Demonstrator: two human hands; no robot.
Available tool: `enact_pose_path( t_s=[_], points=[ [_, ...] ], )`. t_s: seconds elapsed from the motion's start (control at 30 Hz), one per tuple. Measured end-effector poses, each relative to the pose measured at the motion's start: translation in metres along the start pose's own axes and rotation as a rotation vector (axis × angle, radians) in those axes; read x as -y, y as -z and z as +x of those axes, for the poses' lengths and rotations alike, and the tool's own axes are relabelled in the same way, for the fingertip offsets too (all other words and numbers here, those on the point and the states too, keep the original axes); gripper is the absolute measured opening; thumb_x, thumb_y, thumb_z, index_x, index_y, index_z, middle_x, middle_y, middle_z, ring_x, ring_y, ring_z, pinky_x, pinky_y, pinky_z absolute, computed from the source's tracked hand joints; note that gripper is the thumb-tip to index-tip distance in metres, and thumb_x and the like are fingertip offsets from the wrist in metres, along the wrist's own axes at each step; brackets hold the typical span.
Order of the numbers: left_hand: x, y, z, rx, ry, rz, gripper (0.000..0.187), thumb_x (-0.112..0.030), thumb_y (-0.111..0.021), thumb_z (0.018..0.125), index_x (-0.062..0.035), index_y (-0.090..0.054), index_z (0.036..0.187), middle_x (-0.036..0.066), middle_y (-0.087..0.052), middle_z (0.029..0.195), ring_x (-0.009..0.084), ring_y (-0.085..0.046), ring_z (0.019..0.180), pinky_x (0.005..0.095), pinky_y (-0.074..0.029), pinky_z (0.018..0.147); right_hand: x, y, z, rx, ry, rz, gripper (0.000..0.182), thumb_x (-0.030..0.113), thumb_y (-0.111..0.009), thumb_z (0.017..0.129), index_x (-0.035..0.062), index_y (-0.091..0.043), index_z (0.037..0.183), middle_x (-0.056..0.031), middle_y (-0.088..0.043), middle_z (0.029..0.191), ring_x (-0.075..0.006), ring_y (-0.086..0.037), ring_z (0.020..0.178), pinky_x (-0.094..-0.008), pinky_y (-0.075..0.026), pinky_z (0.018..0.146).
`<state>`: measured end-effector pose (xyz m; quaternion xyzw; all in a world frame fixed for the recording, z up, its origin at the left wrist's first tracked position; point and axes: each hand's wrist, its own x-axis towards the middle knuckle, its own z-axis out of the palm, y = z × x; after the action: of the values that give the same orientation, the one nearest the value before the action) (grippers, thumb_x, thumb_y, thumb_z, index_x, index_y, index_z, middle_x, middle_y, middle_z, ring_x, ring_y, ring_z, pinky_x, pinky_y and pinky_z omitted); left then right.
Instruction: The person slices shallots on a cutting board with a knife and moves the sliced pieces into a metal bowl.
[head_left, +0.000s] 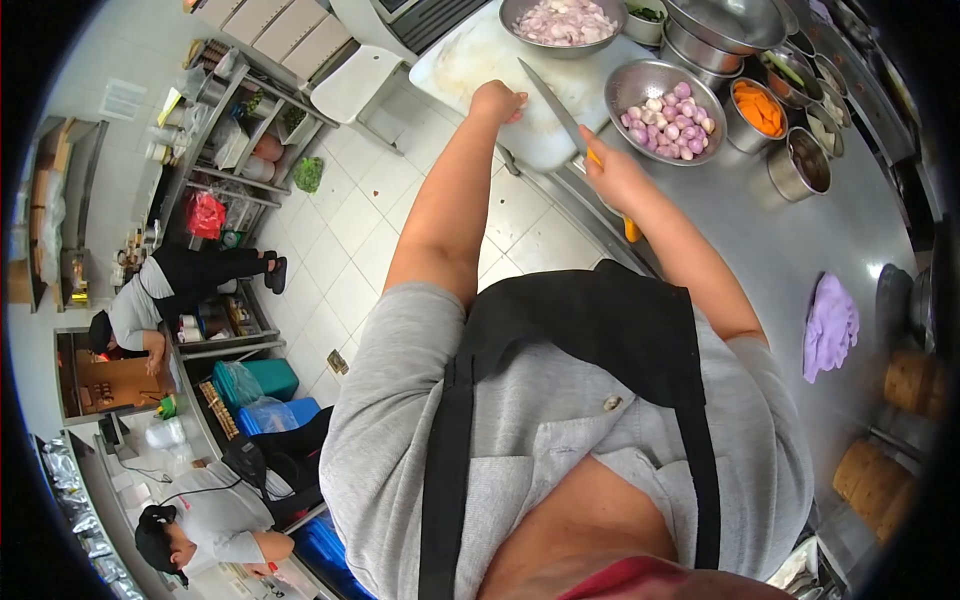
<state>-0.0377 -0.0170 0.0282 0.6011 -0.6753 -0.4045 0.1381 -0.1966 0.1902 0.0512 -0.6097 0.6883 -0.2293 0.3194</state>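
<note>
Two hands (496, 103) (616, 178) flank the knife (552, 104), its handle (594, 157) in the right.

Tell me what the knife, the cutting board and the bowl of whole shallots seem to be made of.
Knife: smooth grey blade, apparently steel; evenly orange handle, probably plastic.
Cutting board: matte, stained white, likely plastic, as no wood grain shows.
Bowl: shiny metal, perhaps stainless steel, judging by its silvery sheen.
</note>
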Motion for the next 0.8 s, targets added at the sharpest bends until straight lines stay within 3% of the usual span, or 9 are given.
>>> enact_pose_path(
  t_s=[0.13, 0.2, 0.33, 0.4, 0.5, 0.6, 0.8],
  points=[
    [-0.009, 0.005, 0.005, 0.048, 0.007, 0.312, 0.03, -0.031, -0.064, 0.084, -0.0053, -0.068, 0.07, 0.006, -0.068, 0.069, 0.0128, -0.063, 0.054, 0.0231, -0.049, 0.051, 0.001, 0.0, -0.009, -0.017, 0.079, 0.151, 0.054, 0.02, -0.049, 0.089, 0.019, -0.033, 0.141, -0.0257, -0.062, 0.086, -0.0356, -0.062, 0.078, -0.0402, -0.047, 0.073],
    [0.001, 0.003, 0.022, 0.133, 0.128, 0.01, 0.026, -0.03, -0.064, 0.085, -0.0061, -0.068, 0.076, 0.005, -0.067, 0.069, 0.013, -0.062, 0.053, 0.023, -0.048, 0.05, -0.002, -0.003, -0.007, 0.007, 0.048, 0.169, 0.054, 0.02, -0.049, 0.089, 0.019, -0.033, 0.141, -0.0248, -0.063, 0.085, -0.0341, -0.062, 0.075, -0.0398, -0.047, 0.071],
    [0.005, 0.013, 0.023, 0.199, 0.127, 0.202, 0.021, -0.027, -0.066, 0.083, -0.0064, -0.067, 0.083, 0.006, -0.068, 0.073, 0.0128, -0.063, 0.056, 0.0241, -0.049, 0.051, 0.0, 0.002, -0.005, 0.064, -0.03, 0.179, 0.053, 0.02, -0.049, 0.089, 0.019, -0.034, 0.14, -0.0231, -0.063, 0.082, -0.0307, -0.061, 0.068, -0.0388, -0.047, 0.066],
    [0.011, 0.014, 0.016, 0.066, -0.041, -0.061, 0.023, -0.024, -0.071, 0.077, -0.0052, -0.065, 0.089, 0.008, -0.067, 0.079, 0.0146, -0.064, 0.061, 0.0258, -0.05, 0.053, 0.009, 0.011, -0.009, 0.094, -0.075, 0.198, 0.053, 0.02, -0.049, 0.089, 0.0191, -0.034, 0.14, -0.0232, -0.063, 0.081, -0.0305, -0.061, 0.066, -0.0386, -0.047, 0.065],
    [0.01, 0.013, 0.017, 0.155, -0.173, 0.19, 0.03, -0.022, -0.076, 0.071, -0.0049, -0.062, 0.092, 0.011, -0.067, 0.084, 0.0178, -0.065, 0.064, 0.0286, -0.051, 0.055, 0.008, 0.012, -0.006, 0.118, -0.091, 0.197, 0.053, 0.019, -0.049, 0.089, 0.0193, -0.034, 0.141, -0.0235, -0.062, 0.08, -0.0306, -0.061, 0.066, -0.0386, -0.047, 0.065],
    [0.004, 0.008, 0.017, 0.073, -0.18, 0.454, 0.039, -0.023, -0.078, 0.067, -0.0053, -0.061, 0.096, 0.006, -0.063, 0.079, 0.0148, -0.062, 0.064, 0.0276, -0.051, 0.057, 0.001, 0.005, -0.002, 0.086, -0.028, 0.17, 0.054, 0.019, -0.048, 0.089, 0.0191, -0.034, 0.14, -0.024, -0.062, 0.081, -0.0318, -0.061, 0.069, -0.039, -0.048, 0.067],
    [0.002, 0.015, -0.002, -0.013, -0.046, 0.267, 0.035, -0.018, -0.078, 0.07, 0.0011, -0.06, 0.094, 0.009, -0.064, 0.08, 0.0155, -0.064, 0.062, 0.0275, -0.052, 0.058, -0.004, -0.006, -0.006, 0.016, 0.12, 0.089, 0.053, 0.019, -0.048, 0.089, 0.0175, -0.035, 0.14, -0.0251, -0.063, 0.088, -0.0354, -0.062, 0.078, -0.0408, -0.047, 0.073]
  ],
)
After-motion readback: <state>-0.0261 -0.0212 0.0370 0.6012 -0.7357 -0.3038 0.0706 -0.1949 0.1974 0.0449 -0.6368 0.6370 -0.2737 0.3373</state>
